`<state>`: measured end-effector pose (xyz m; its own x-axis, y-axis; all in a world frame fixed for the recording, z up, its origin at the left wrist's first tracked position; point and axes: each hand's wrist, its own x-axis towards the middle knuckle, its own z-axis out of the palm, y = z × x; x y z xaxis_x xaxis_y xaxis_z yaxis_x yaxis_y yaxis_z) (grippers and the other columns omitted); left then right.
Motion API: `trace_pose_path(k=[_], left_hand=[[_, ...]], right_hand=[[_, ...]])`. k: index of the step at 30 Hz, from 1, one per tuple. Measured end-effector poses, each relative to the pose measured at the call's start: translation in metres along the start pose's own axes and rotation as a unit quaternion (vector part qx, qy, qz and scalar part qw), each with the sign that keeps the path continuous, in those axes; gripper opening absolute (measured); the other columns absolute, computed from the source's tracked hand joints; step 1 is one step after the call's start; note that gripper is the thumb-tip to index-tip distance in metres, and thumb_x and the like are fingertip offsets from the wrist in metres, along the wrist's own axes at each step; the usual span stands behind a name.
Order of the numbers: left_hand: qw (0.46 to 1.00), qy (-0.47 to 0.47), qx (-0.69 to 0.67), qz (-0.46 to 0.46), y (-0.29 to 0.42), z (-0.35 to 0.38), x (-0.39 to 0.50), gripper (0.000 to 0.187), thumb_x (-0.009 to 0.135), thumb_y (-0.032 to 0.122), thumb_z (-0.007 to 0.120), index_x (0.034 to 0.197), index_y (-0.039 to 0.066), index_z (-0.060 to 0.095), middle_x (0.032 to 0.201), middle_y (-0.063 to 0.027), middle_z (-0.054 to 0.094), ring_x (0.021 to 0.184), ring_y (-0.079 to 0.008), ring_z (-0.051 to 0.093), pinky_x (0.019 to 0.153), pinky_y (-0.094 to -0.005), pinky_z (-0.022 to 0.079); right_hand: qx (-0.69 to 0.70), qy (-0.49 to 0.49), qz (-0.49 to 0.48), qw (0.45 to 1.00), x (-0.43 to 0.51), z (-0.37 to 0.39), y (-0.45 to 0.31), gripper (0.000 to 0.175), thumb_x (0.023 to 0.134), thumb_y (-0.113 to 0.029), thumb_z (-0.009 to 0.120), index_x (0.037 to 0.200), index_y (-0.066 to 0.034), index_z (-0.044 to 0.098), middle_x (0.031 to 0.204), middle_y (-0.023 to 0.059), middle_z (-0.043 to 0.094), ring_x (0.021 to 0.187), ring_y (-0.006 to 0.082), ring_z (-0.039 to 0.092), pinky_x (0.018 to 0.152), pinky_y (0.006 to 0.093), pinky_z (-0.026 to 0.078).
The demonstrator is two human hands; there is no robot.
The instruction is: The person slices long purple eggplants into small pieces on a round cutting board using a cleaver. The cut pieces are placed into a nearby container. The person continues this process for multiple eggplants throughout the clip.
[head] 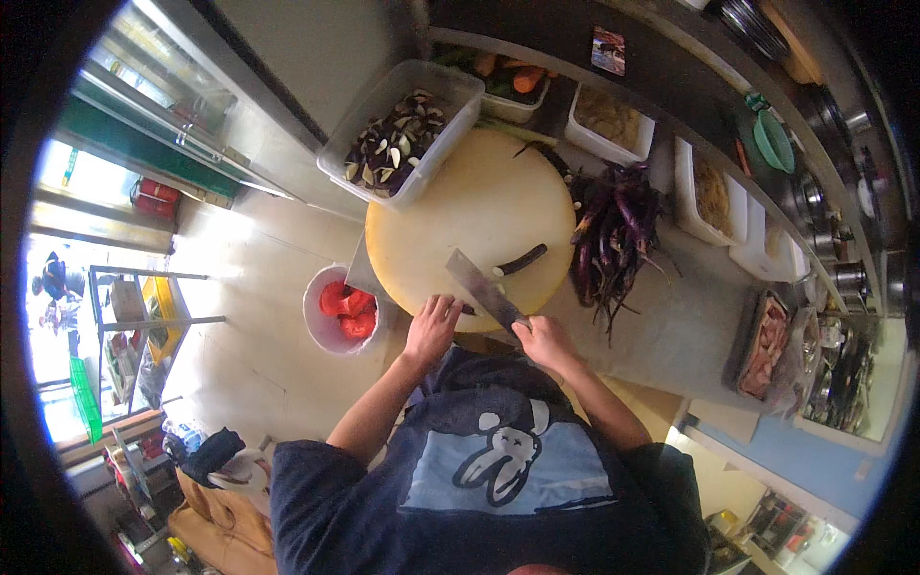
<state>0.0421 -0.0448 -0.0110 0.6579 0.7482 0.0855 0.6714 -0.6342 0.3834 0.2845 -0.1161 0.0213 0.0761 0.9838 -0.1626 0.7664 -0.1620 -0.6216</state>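
Note:
My right hand (546, 343) grips the handle of a cleaver (483, 284), its broad blade slanting over the near side of a round cutting board (460, 180). To the left of the blade, my left hand (433, 327) holds a dark eggplant piece (467, 309), mostly hidden by the fingers. Beyond the cleaver lies a short length of eggplant (523, 260), with a pale cut end. A clear plastic tub (438, 169) of cut eggplant overlaps the board's far left edge. Whole purple eggplants (618, 223) lie heaped at the board's right.
On the floor at left stands a white bucket (310, 316) with red contents. Along the counter's back are a vegetable container (514, 111) and white containers (632, 147) of pale food. A tray of raw meat (763, 352) sits at far right, below a long shelf.

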Motion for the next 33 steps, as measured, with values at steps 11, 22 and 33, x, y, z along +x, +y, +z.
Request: trace_pose_path(k=[11,22,33], left_hand=[[0.998,0.029,0.063,-0.011,0.012,0.001,0.004,0.038,0.080,0.012,0.060,0.117,0.008,0.054,0.110,-0.0115,0.055,0.106,-0.0297,0.053,0.093,-0.0421,0.042],[0.999,0.012,0.011,-0.050,0.003,0.003,-0.009,0.031,0.080,0.007,0.054,0.111,0.004,0.054,0.106,-0.0145,0.055,0.104,-0.0327,0.053,0.092,-0.0419,0.045],[0.940,0.224,-0.230,-0.115,-0.002,-0.024,0.022,0.016,0.083,0.002,0.064,0.098,0.005,0.059,0.089,-0.0134,0.061,0.084,-0.0336,0.061,0.073,-0.0403,0.050]], right_hand=[[-0.045,-0.072,0.021,0.996,-0.013,-0.011,-0.025,0.037,0.090,-0.031,0.062,0.072,0.0015,0.063,0.071,0.0252,0.064,0.070,0.0460,0.063,0.063,0.0538,0.050],[-0.030,-0.116,0.006,0.993,-0.009,-0.019,-0.028,0.036,0.089,-0.032,0.063,0.076,0.0022,0.064,0.076,0.0269,0.064,0.075,0.0454,0.063,0.067,0.0528,0.050],[0.129,0.080,-0.067,0.986,0.011,0.018,-0.011,0.036,0.090,-0.031,0.064,0.082,0.0034,0.064,0.081,0.0256,0.065,0.072,0.0452,0.063,0.064,0.0485,0.050]])
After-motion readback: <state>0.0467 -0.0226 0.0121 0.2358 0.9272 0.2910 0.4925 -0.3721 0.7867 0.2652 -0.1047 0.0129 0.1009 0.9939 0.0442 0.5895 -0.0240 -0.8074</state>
